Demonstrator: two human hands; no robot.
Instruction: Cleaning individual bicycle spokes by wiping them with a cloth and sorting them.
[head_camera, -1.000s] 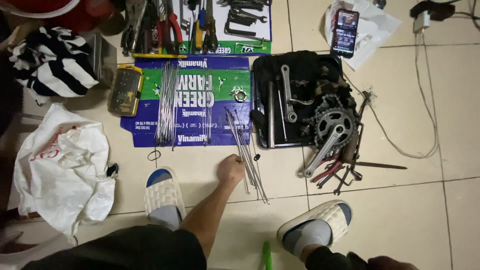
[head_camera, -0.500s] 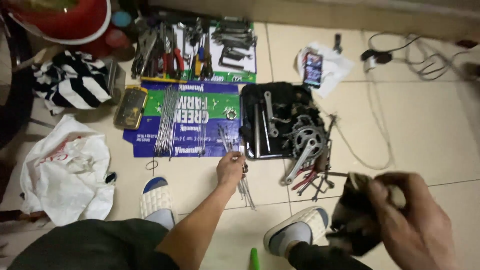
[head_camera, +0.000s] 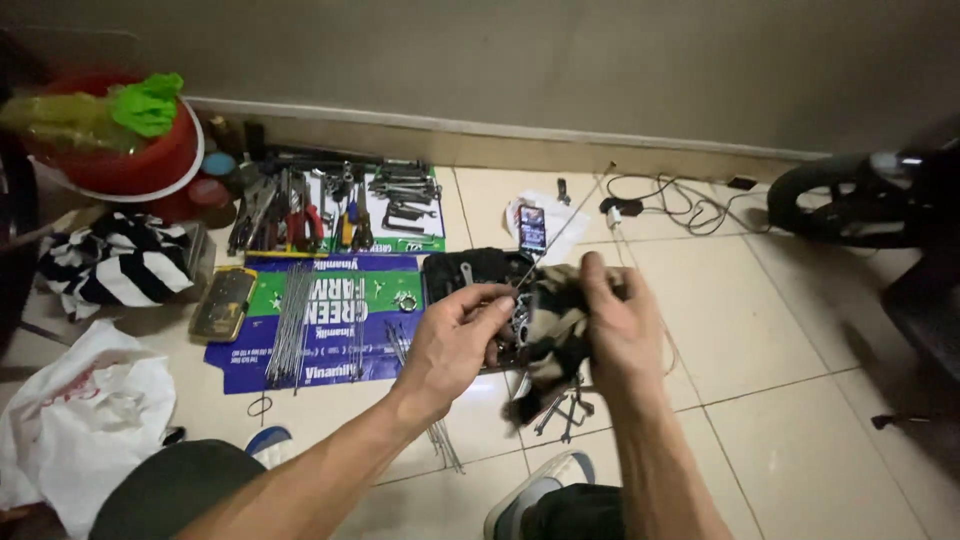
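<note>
Steel, thin and bright: one bicycle spoke (head_camera: 560, 233), pinched at its lower end between the thumb and forefinger of my left hand (head_camera: 455, 340). It rises up and away to the right, its far tip over the pale tiles near the wall. I judge it light, springy and apt to bend if levered, and smooth enough to roll in the pinch, so the best hold is low, near the end I already have.

Cloth, dark with pale patches: a rag (head_camera: 555, 325), bunched in my right hand (head_camera: 615, 330), whose fingers are curled and closed over it. It looks soft, limp and easy to grip anywhere. The rag sits just right of my left fingertips, at the foot of the spoke; whether it wraps the metal I cannot tell.

Below and beyond the hands, in order:
- loose spokes (head_camera: 440, 440) on the floor tiles (head_camera: 780, 330), by my shoes;
- black tray of bicycle parts (head_camera: 465, 270), partly hidden behind my hands;
- flattened blue-and-green carton (head_camera: 330, 320) bearing a bundle of spokes (head_camera: 292, 320);
- yellow-edged case (head_camera: 222, 303) at the carton's left;
- white plastic bag (head_camera: 75, 425) and striped cloth (head_camera: 115, 265);
- pliers and wrenches (head_camera: 330, 205) laid out in a row;
- phone (head_camera: 532, 228) on paper, cables (head_camera: 670, 200) near the wall;
- red basin (head_camera: 130, 150), far left; bicycle tyre (head_camera: 840, 205), far right.
</note>
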